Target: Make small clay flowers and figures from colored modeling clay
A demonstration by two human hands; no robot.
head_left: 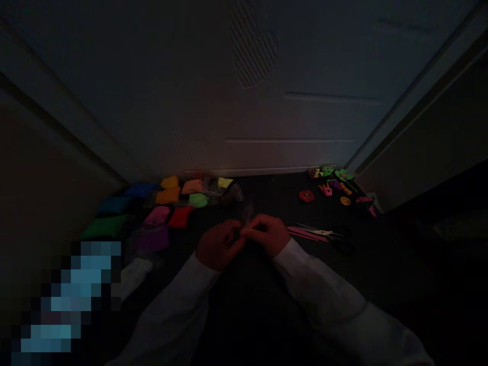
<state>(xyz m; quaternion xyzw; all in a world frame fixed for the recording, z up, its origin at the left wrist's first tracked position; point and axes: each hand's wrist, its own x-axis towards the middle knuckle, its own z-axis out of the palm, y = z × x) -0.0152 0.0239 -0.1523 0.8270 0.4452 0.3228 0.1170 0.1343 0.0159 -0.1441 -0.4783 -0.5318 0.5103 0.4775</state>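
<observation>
Clear film (248, 208) rose between hands! Right hand (269, 234) pinched it; left hand (219, 245) close alongside, grip untellable (murky light, this). Hard tug could've torn film, probably.

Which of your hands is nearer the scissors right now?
Right. The right hand is close by, just left of the scissors; the left hand is farther left, beyond the right hand.

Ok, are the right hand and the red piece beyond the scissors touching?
Apart: the head view shows dark tabletop between the right hand and red piece.
</observation>
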